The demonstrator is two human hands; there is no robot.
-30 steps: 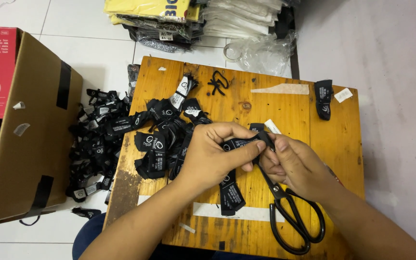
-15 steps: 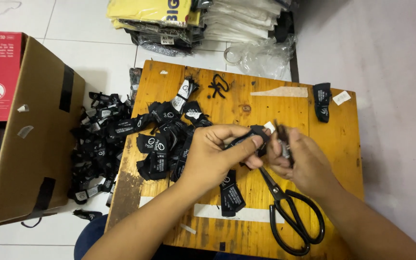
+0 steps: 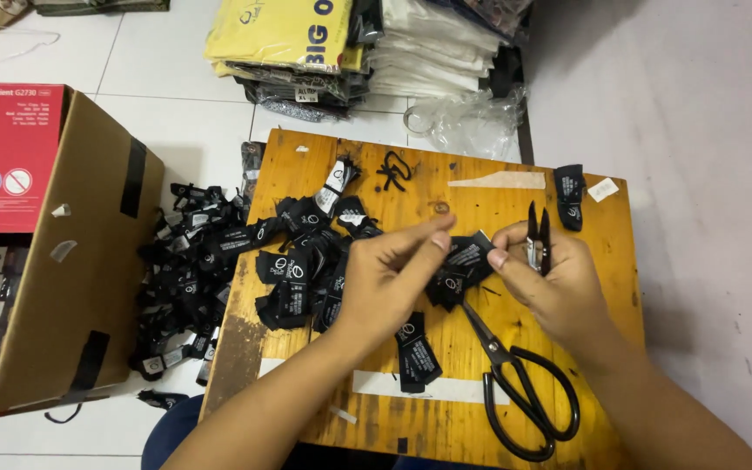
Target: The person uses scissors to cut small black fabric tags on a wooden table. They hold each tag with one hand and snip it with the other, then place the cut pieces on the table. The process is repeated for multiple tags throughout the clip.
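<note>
Head cam: looking down at small yellow wooden table [image 3: 324, 165].
L hand [image 3: 385, 283]: pinching black woven label w/ white print [image 3: 459, 265] above table centre.
R hand [image 3: 554, 278]: gripping small black thread snips [image 3: 537, 235], thumb touching label too.
Step, imo: trimming labels.
Next: snip blades needing lining up on label edge.
Nearby: big black scissors [image 3: 524, 392], pile of black labels [image 3: 306, 252].

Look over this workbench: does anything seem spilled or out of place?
Yes. A heap of black woven labels has slid off the wooden board's left edge onto the tiled floor, beside the cardboard box.
</note>
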